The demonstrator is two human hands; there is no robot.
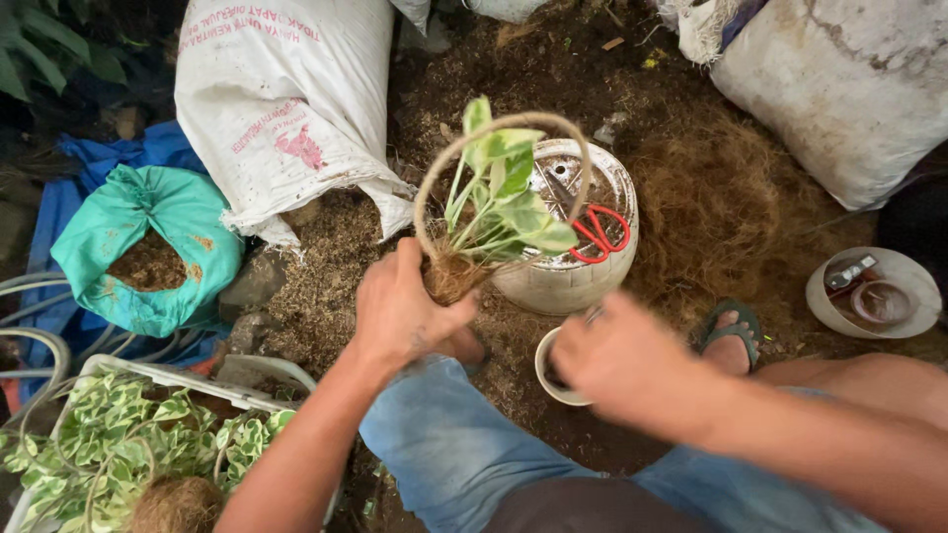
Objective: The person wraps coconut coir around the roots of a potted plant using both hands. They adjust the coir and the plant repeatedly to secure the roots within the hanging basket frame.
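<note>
Green-leaved plant [499, 192] | left hand [403, 311] grips root ball | right hand [622, 360] blurred, seemingly empty

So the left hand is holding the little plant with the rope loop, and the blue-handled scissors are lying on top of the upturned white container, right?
Not quite: the scissors have red handles, not blue. The head view shows them lying on top of the upturned white container, just past the plant. The rest holds: the left hand grips the little plant at its fibrous root ball, with the rope loop arching over it.
</note>
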